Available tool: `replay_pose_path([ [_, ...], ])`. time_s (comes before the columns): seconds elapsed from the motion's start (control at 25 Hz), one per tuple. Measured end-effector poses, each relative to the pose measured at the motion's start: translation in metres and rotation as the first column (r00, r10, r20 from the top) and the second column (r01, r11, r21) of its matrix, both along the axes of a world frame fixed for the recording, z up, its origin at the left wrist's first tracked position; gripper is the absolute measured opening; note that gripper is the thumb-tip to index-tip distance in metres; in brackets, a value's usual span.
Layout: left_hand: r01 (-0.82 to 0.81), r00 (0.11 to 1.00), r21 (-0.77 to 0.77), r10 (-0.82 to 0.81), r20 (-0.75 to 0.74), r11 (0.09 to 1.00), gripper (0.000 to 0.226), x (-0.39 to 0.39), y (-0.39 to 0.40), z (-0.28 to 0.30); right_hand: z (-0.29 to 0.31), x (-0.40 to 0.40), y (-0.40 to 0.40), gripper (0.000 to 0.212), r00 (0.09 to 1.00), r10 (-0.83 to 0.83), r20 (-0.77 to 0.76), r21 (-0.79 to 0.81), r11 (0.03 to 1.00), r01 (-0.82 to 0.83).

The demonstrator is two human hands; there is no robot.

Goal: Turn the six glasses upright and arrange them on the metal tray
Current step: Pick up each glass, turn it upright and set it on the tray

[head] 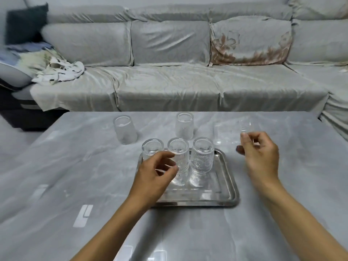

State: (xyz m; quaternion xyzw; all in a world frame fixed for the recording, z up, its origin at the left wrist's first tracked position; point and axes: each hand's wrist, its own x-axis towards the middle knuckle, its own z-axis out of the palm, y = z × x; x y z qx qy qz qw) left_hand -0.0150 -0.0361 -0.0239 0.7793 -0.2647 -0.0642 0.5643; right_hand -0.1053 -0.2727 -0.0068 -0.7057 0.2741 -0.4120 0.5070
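Head view shows three glasses (201, 159) upright in a row on the metal tray (228, 178) near the bench's (75, 166) middle, two more toward its far edge, a blurred one before the right hand (259, 153), both hands loosely curled, the left hand (156, 178) gripping nothing.

Sixth glass (232, 131) near the table's (75, 166) far right edge is a motion-blurred smear; upright or tipped, can't tell. Right hand (259, 154) sits just beside it, contact unclear. Left hand (157, 177) hides the tray's (228, 178) left edge and the lower part of the left glass (152, 148). Both forearms cut off at bottom edge.
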Motion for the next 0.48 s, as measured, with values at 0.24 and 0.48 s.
replay_pose_path([
  [0.24,-0.166,0.941,-0.368,0.035,-0.338,0.915,0.064,-0.015,0.031,0.000,-0.023,0.009,0.132,0.014,0.853,0.355,0.382,0.822,0.292,-0.489],
  [0.48,-0.314,0.923,-0.306,0.213,-0.322,0.899,0.066,0.002,0.041,-0.012,-0.047,0.018,0.146,0.006,0.868,0.495,0.049,0.702,0.601,-0.382],
])
